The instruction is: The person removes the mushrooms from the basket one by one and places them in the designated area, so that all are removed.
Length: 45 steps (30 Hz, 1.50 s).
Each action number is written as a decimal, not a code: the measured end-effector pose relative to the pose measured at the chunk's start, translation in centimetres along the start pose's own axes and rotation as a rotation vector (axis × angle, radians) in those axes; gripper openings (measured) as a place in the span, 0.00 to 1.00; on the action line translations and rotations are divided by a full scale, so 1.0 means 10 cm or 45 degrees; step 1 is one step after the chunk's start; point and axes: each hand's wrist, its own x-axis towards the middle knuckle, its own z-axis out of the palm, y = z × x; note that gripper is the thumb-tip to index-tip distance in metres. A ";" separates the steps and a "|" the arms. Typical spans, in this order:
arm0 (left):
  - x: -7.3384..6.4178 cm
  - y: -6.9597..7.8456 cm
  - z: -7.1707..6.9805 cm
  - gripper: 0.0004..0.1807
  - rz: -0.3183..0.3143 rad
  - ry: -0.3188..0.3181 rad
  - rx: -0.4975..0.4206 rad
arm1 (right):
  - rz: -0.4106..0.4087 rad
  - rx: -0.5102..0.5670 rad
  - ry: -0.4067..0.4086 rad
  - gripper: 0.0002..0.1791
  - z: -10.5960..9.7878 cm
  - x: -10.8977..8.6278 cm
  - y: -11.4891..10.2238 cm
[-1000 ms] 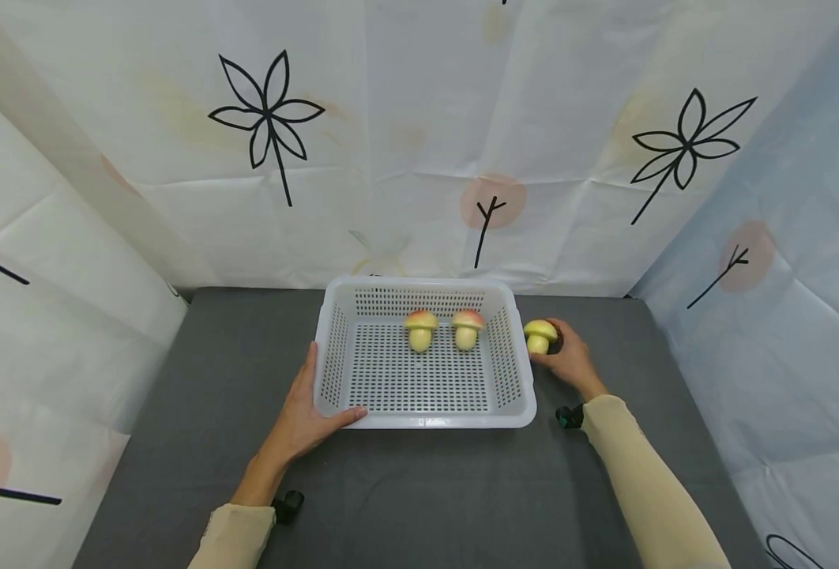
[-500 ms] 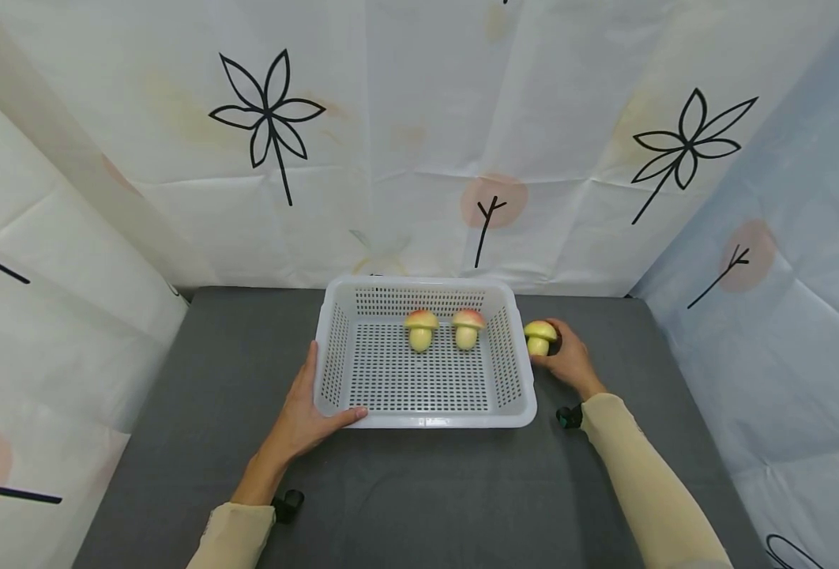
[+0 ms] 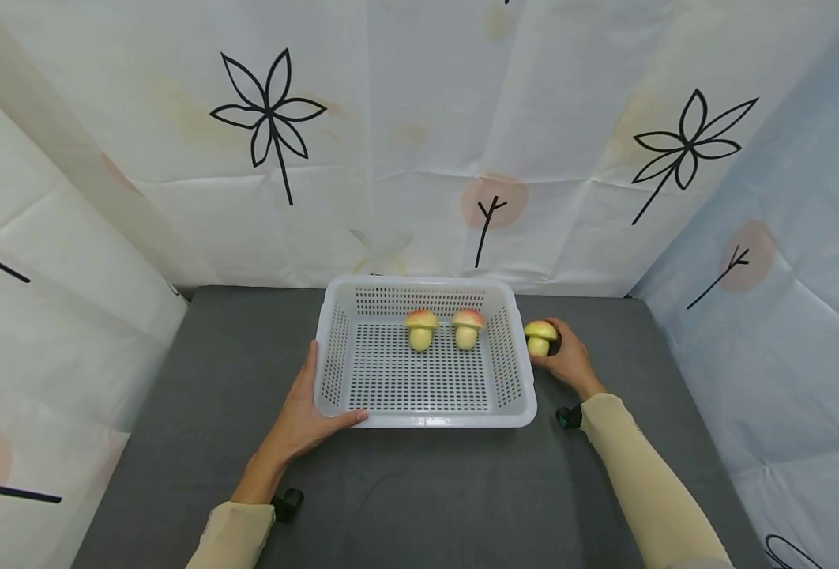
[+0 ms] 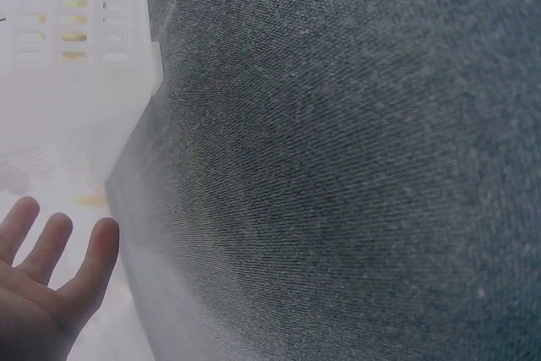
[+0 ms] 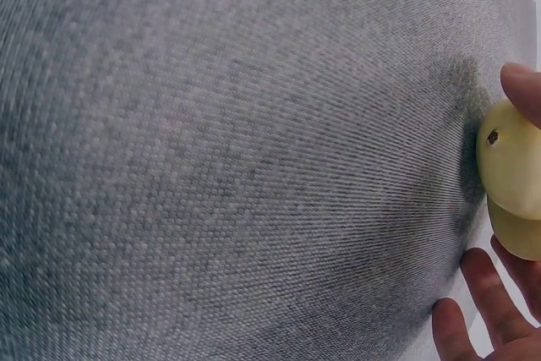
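A white perforated plastic basket sits on the grey tabletop, and two toy mushrooms, a left one and a right one, are inside it near the back. Both have reddish-yellow caps and pale stems. My left hand rests at the basket's front left corner, fingers extended along the side and thumb on the front rim. Just outside the basket's right wall, my right hand holds a third toy mushroom with a yellow-green cap. The right wrist view shows its pale stem end with the thumb against it.
The grey cloth-covered table extends in front of the basket and to both sides. A white curtain with plant drawings hangs behind it, with further panels at left and right. Both forearms wear cream sleeves, with dark straps at the wrists.
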 end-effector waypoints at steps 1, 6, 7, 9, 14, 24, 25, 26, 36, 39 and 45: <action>0.00 0.00 0.00 0.77 0.002 -0.002 -0.008 | 0.000 0.000 0.000 0.48 0.00 0.00 0.00; 0.02 -0.01 -0.01 0.78 0.037 -0.018 -0.061 | 0.011 0.000 -0.004 0.48 0.00 0.00 0.00; 0.02 -0.01 -0.01 0.79 0.047 -0.020 -0.078 | 0.014 -0.001 -0.003 0.48 0.00 0.00 0.00; 0.03 -0.01 -0.01 0.79 0.067 -0.026 -0.107 | 0.020 -0.002 -0.003 0.49 0.00 0.00 0.00; 0.03 -0.03 0.00 0.80 0.072 -0.033 -0.122 | 0.025 -0.009 -0.006 0.49 0.00 0.01 0.00; -0.03 0.29 -0.09 0.77 0.064 -0.052 -0.148 | 0.025 -0.007 -0.013 0.49 0.00 0.01 0.01; -0.03 0.33 -0.10 0.77 0.064 -0.055 -0.159 | 0.027 -0.007 -0.014 0.49 0.00 0.01 0.01; -0.03 0.30 -0.10 0.77 0.070 -0.054 -0.161 | 0.028 -0.007 -0.014 0.49 0.00 0.01 0.01; 0.03 -0.05 0.00 0.80 0.051 -0.029 -0.130 | 0.018 -0.010 -0.024 0.49 -0.01 0.01 -0.01; 0.03 -0.05 0.00 0.79 0.044 -0.026 -0.141 | 0.014 -0.008 -0.021 0.49 -0.01 0.01 -0.01; 0.02 -0.05 0.01 0.79 0.038 -0.031 -0.136 | 0.023 0.006 -0.023 0.49 -0.03 0.00 -0.01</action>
